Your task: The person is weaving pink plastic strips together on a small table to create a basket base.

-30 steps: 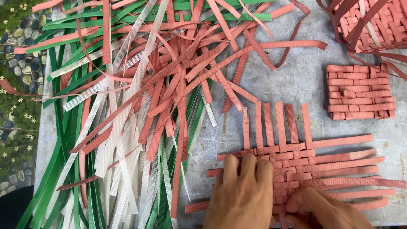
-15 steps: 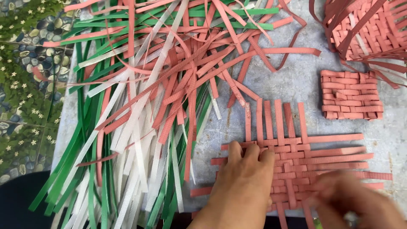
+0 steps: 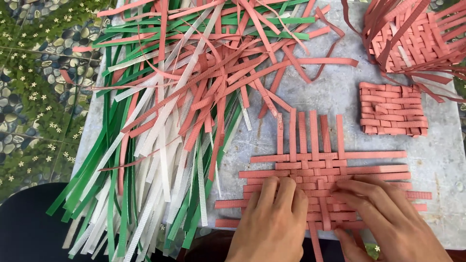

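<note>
Pink woven plastic-strip mat pinned flat under left hand and right hand, fingers spread, gripping nothing; could loosen if pressure slips.

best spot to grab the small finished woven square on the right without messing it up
Probably by its left edge, coming in from the bare table side. The small woven square lies flat and apart from the half-woven mat, while loose strips from the basket crowd its top and right edges.
</note>
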